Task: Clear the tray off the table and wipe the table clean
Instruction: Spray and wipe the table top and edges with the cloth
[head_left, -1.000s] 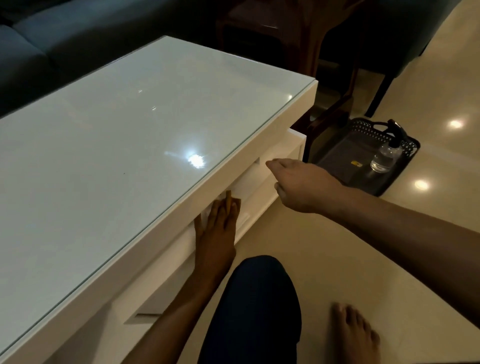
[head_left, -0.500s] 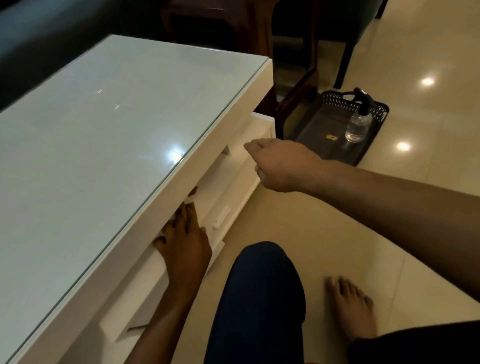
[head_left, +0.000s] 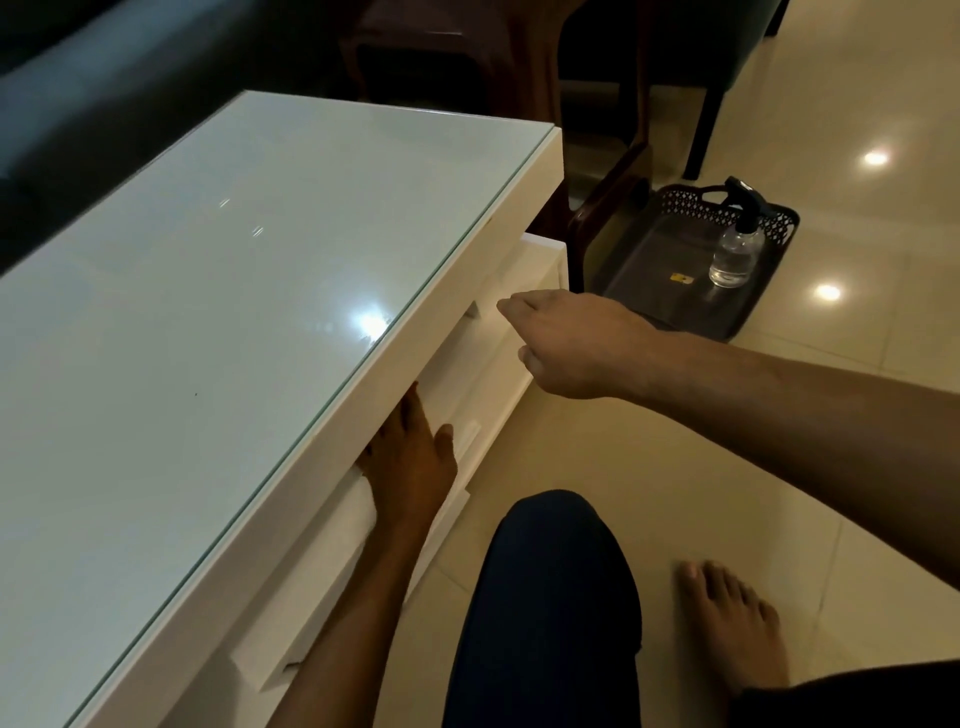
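The white glass-topped table (head_left: 218, 291) has its drawer (head_left: 467, 395) pulled out beneath the front edge. My left hand (head_left: 410, 467) lies flat inside the drawer, with the fingertips hidden under the table top. Something white (head_left: 358, 501) lies in the drawer beside that hand. My right hand (head_left: 571, 345) hovers over the drawer's right end with curled fingers and holds nothing. The dark tray (head_left: 675, 291) sits on the floor to the right of the table. A clear spray bottle (head_left: 737, 249) stands in it.
A dark sofa (head_left: 104, 78) runs behind the table. Dark wooden furniture legs (head_left: 597, 223) stand between table and tray, and a chair leg (head_left: 701, 130) stands further back. My knee (head_left: 550, 597) and bare foot (head_left: 732, 629) are on the tiled floor.
The drawer has come further out of the table. My left hand has slid left and deeper into it. My right hand stays over the drawer's right end.
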